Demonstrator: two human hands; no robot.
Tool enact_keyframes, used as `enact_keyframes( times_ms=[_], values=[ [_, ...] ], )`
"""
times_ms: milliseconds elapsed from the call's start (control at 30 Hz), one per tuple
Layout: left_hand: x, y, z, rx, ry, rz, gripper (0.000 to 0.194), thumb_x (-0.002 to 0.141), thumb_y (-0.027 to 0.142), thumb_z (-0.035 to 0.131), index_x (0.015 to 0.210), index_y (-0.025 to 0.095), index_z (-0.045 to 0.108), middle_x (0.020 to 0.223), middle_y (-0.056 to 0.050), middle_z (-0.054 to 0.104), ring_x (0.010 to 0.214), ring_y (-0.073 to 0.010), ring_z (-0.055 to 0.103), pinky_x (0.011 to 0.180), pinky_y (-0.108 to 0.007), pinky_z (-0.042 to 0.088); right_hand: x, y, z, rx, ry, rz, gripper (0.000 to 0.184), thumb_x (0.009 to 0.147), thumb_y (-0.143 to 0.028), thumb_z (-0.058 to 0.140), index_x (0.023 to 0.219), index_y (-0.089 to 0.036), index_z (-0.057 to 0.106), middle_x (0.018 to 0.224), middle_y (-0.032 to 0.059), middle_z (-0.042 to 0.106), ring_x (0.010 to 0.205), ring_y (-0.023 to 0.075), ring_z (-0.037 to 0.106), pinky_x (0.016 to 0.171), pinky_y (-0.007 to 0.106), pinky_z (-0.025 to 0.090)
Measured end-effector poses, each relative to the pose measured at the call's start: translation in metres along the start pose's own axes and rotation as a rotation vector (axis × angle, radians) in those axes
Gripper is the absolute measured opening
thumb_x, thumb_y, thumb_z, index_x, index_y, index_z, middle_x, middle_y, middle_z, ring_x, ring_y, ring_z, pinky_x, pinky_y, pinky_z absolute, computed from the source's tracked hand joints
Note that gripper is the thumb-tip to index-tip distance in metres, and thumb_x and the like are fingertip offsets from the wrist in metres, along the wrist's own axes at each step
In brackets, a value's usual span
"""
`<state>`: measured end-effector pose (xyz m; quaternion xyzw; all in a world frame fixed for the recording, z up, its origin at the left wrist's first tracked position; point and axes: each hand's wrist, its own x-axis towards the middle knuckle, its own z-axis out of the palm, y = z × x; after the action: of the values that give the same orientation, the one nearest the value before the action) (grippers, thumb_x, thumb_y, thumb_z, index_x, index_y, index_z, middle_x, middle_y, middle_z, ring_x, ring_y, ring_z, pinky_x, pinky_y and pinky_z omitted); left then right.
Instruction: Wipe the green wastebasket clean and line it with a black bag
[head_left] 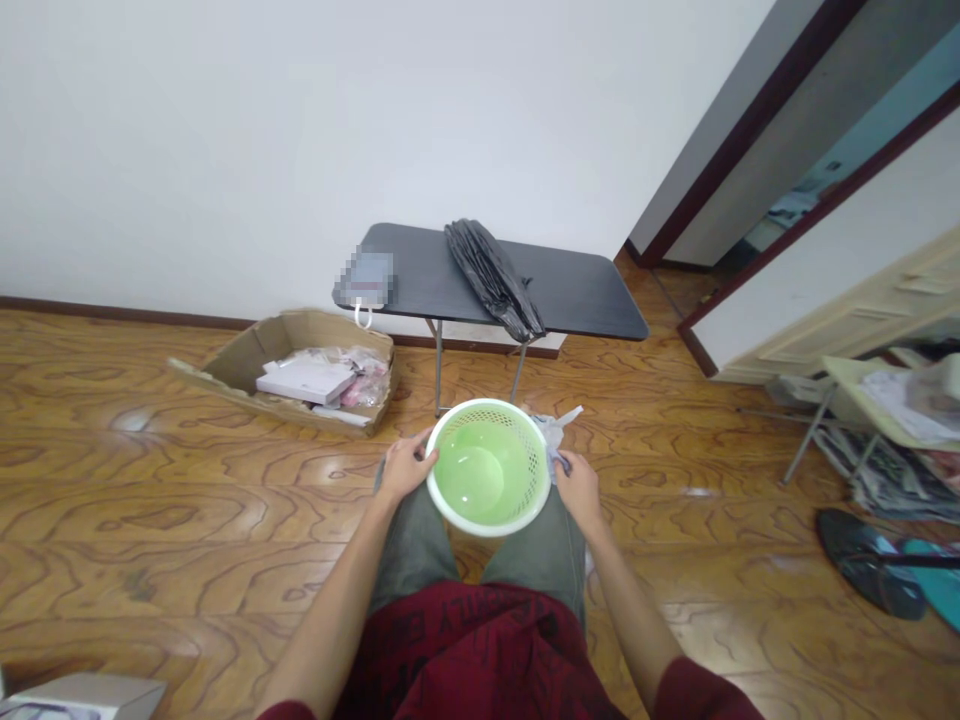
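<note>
Green basket (487, 466) steadied on lap: left hand (405, 467) fingers gripping its left rim, right hand (577, 485) grasping pale plastic bag (556, 437) beside right rim. Black table (585, 290) far.

left hand (405, 466): fingers curled, thumb forward | right hand (578, 487): curled, palm inward | both forearms extended forward
</note>
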<state>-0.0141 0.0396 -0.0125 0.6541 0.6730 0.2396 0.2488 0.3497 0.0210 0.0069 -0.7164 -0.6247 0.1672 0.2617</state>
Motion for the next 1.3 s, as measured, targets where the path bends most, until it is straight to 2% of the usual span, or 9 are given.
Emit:
enact_keyframes(
  times_ms=[100, 233, 367, 467, 633, 767, 933, 1067, 1300],
  values=[
    [-0.001, -0.002, 0.000, -0.005, 0.011, -0.002, 0.054, 0.089, 0.036, 0.061, 0.141, 0.025, 0.065, 0.083, 0.000, 0.072, 0.090, -0.0206, 0.066, 0.096, -0.035, 0.045, 0.007, -0.003, 0.001, -0.043, -0.052, -0.026, 0.038, 0.091, -0.020, 0.050, 0.114, -0.010, 0.078, 0.112, 0.0168, 0.075, 0.106, 0.0249, 0.069, 0.099, 0.035, 0.052],
    [-0.002, -0.005, 0.001, -0.005, 0.022, 0.001, 0.054, 0.089, 0.037, 0.062, 0.142, 0.026, 0.065, 0.083, 0.000, 0.072, 0.090, -0.0202, 0.066, 0.095, -0.033, 0.045, -0.006, -0.005, 0.003, -0.100, -0.105, -0.099, 0.037, 0.091, -0.014, 0.052, 0.115, -0.012, 0.079, 0.113, 0.0149, 0.075, 0.106, 0.0227, 0.070, 0.100, 0.032, 0.052],
    [-0.001, -0.007, 0.003, 0.013, 0.035, 0.009, 0.053, 0.090, 0.037, 0.062, 0.142, 0.027, 0.065, 0.081, 0.001, 0.071, 0.089, -0.0199, 0.065, 0.095, -0.033, 0.045, -0.023, -0.005, 0.005, -0.120, -0.092, -0.140, 0.037, 0.093, -0.012, 0.050, 0.115, -0.012, 0.080, 0.113, 0.0143, 0.074, 0.103, 0.0213, 0.070, 0.099, 0.030, 0.052],
    [-0.001, -0.007, 0.006, 0.022, 0.027, 0.020, 0.054, 0.090, 0.038, 0.061, 0.144, 0.028, 0.063, 0.081, 0.001, 0.071, 0.089, -0.0198, 0.065, 0.096, -0.033, 0.044, -0.020, -0.007, 0.004, -0.152, -0.064, -0.103, 0.038, 0.094, -0.012, 0.050, 0.118, -0.011, 0.079, 0.115, 0.0153, 0.074, 0.106, 0.0218, 0.069, 0.101, 0.031, 0.051],
    [0.000, -0.007, 0.008, 0.018, 0.020, 0.009, 0.054, 0.091, 0.038, 0.061, 0.144, 0.027, 0.063, 0.082, 0.001, 0.070, 0.092, -0.0199, 0.064, 0.100, -0.035, 0.044, 0.014, -0.015, 0.003, -0.224, -0.098, -0.026, 0.040, 0.096, -0.014, 0.048, 0.124, -0.010, 0.077, 0.119, 0.0157, 0.074, 0.112, 0.0221, 0.068, 0.105, 0.029, 0.047],
    [-0.001, -0.005, 0.006, -0.004, 0.011, 0.001, 0.054, 0.089, 0.037, 0.063, 0.142, 0.028, 0.065, 0.084, 0.001, 0.072, 0.092, -0.0195, 0.065, 0.100, -0.034, 0.044, 0.050, -0.026, 0.007, -0.284, -0.150, -0.034, 0.041, 0.096, -0.012, 0.049, 0.127, -0.011, 0.076, 0.125, 0.0152, 0.072, 0.117, 0.0208, 0.066, 0.108, 0.027, 0.044],
    [-0.003, -0.001, 0.006, -0.023, 0.003, 0.006, 0.054, 0.090, 0.036, 0.063, 0.143, 0.028, 0.064, 0.083, 0.001, 0.070, 0.091, -0.0191, 0.064, 0.101, -0.034, 0.044, 0.089, -0.050, 0.022, -0.272, -0.194, -0.112, 0.044, 0.096, -0.008, 0.046, 0.127, -0.013, 0.076, 0.123, 0.0143, 0.073, 0.117, 0.0192, 0.065, 0.107, 0.026, 0.043],
    [-0.004, 0.001, 0.008, -0.021, 0.010, 0.010, 0.053, 0.090, 0.035, 0.062, 0.142, 0.028, 0.065, 0.085, 0.000, 0.070, 0.094, -0.0200, 0.064, 0.104, -0.037, 0.043, 0.112, -0.075, 0.040, -0.244, -0.203, -0.222, 0.042, 0.093, -0.005, 0.048, 0.122, -0.010, 0.078, 0.121, 0.0158, 0.074, 0.116, 0.0210, 0.064, 0.108, 0.030, 0.044],
    [-0.006, -0.003, 0.014, -0.035, 0.030, 0.022, 0.051, 0.091, 0.037, 0.061, 0.142, 0.029, 0.065, 0.089, -0.001, 0.071, 0.098, -0.0210, 0.064, 0.108, -0.039, 0.041, 0.121, -0.123, 0.075, -0.227, -0.281, -0.385, 0.042, 0.096, -0.005, 0.047, 0.124, -0.012, 0.077, 0.120, 0.0135, 0.072, 0.113, 0.0208, 0.062, 0.107, 0.031, 0.044]
  ],
)
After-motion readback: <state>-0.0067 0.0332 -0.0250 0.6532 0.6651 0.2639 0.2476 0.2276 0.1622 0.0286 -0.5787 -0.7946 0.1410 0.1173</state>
